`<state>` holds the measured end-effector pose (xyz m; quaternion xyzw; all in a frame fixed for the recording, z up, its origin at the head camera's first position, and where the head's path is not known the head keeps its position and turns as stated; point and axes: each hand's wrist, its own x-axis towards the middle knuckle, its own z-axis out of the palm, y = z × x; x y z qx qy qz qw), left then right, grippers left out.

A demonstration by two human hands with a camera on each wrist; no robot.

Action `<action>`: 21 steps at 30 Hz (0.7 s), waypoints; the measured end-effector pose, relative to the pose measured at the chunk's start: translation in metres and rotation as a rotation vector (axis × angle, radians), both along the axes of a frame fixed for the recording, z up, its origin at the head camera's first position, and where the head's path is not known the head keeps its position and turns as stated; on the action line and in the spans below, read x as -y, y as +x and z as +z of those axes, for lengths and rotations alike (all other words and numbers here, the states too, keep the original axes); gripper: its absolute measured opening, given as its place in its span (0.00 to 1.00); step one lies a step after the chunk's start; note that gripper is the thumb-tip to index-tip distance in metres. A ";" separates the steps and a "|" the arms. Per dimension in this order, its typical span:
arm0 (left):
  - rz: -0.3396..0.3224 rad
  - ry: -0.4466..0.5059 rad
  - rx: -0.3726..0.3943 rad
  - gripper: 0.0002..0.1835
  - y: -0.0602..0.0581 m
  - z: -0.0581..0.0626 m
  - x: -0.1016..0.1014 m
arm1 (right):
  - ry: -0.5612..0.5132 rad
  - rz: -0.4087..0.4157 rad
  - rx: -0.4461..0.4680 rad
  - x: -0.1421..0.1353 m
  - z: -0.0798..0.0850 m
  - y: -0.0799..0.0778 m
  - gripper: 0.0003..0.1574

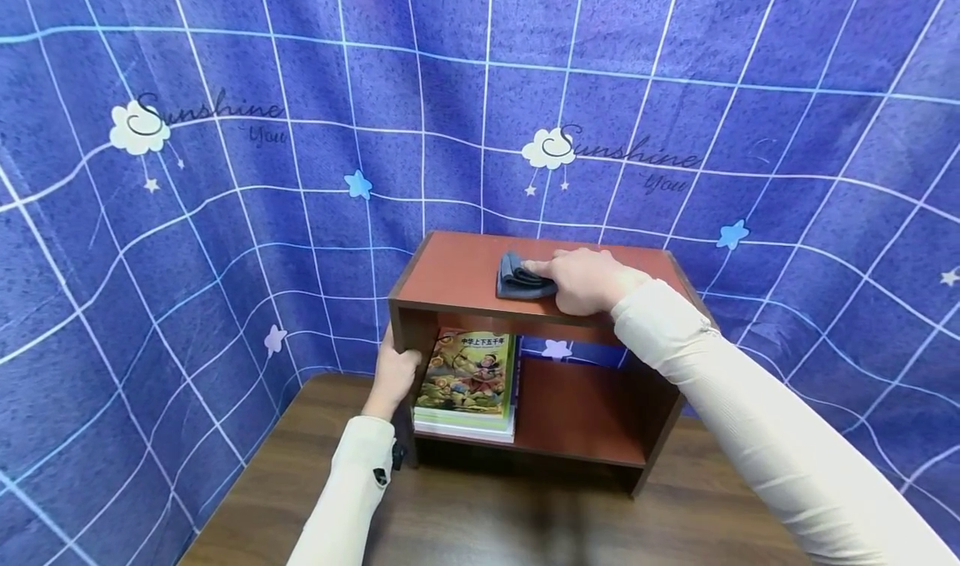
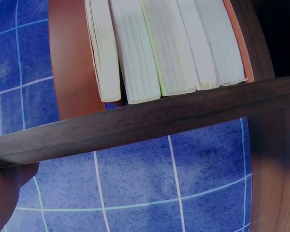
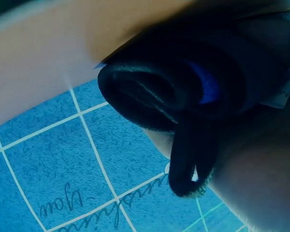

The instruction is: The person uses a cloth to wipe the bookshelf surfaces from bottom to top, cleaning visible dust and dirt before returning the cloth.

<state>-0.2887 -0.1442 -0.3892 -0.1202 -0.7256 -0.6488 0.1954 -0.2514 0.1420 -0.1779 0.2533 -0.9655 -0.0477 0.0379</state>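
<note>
A small two-level shelf [image 1: 585, 408] with reddish-brown boards and dark edges stands on a wooden table. My left hand [image 1: 395, 374] grips its left side panel, the thumb at the front edge and the other fingers mostly hidden outside. In the left wrist view part of that hand [image 2: 9, 193] shows beside the dark panel edge [image 2: 135, 123]. On the top board, my right hand [image 1: 588, 280] holds a folded dark grey cloth [image 1: 517, 281], its index finger stretched over it. The right wrist view shows the cloth [image 3: 193, 159] bunched and dark, hiding most of the fingers.
A stack of books [image 1: 468, 378] with a colourful top cover lies on the lower board, against the left panel. A blue-purple curtain [image 1: 300, 174] with white grid lines hangs behind and to the left. The table [image 1: 480, 508] extends in front of the shelf.
</note>
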 end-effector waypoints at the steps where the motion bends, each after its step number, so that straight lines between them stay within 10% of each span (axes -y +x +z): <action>1: -0.001 -0.007 -0.002 0.44 0.003 0.003 -0.001 | -0.004 0.004 -0.013 0.000 -0.001 0.004 0.45; 8: -0.001 -0.013 -0.018 0.45 0.015 0.015 -0.004 | -0.020 0.027 -0.077 -0.003 -0.009 0.026 0.44; 21: 0.022 0.028 -0.001 0.46 -0.010 -0.011 -0.001 | -0.033 0.215 -0.434 -0.016 -0.039 0.046 0.47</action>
